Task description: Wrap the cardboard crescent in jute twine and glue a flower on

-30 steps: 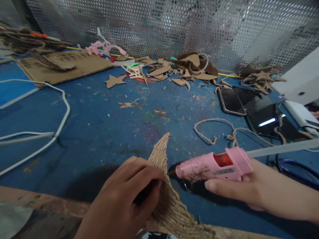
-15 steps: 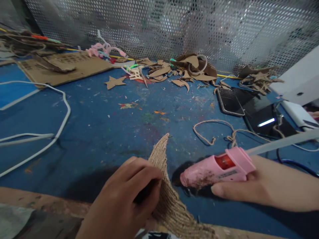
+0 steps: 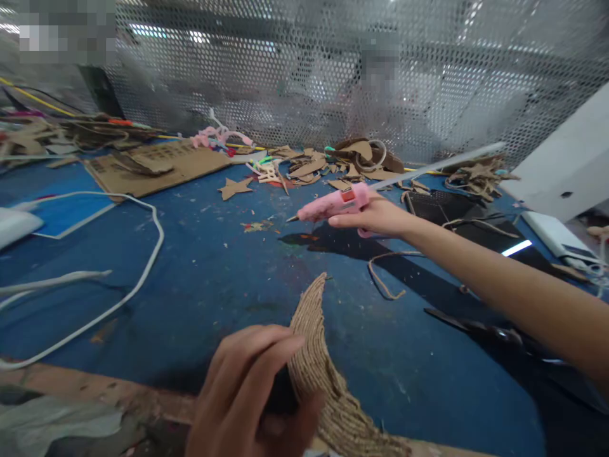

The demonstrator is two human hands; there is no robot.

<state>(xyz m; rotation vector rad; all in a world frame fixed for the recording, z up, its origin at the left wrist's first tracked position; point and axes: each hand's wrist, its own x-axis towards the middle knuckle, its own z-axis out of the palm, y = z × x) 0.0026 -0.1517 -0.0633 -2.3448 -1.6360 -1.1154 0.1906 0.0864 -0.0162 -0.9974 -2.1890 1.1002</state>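
Note:
My left hand (image 3: 252, 393) is closed around the lower part of a curved, horn-shaped piece wrapped in jute twine (image 3: 316, 355), held near the front edge of the blue table (image 3: 214, 266). My right hand (image 3: 375, 216) is stretched far out over the middle of the table, gripping a pink hot glue gun (image 3: 333, 204) with a clear glue stick poking out of its back. The gun's nozzle points left, well away from the twine piece. A loose length of twine (image 3: 380, 279) lies under my right forearm.
Cardboard scraps (image 3: 352, 158) and a cardboard star (image 3: 235, 187) lie along the back by a perforated metal screen (image 3: 304, 70). A cardboard sheet (image 3: 166, 166) sits back left, a white cable (image 3: 137, 279) loops at the left, and dark devices (image 3: 442, 206) lie at the right.
My right hand has carried the glue gun away from the twine piece, far out toward the back of the table. The left hand keeps its hold. The view has tilted up.

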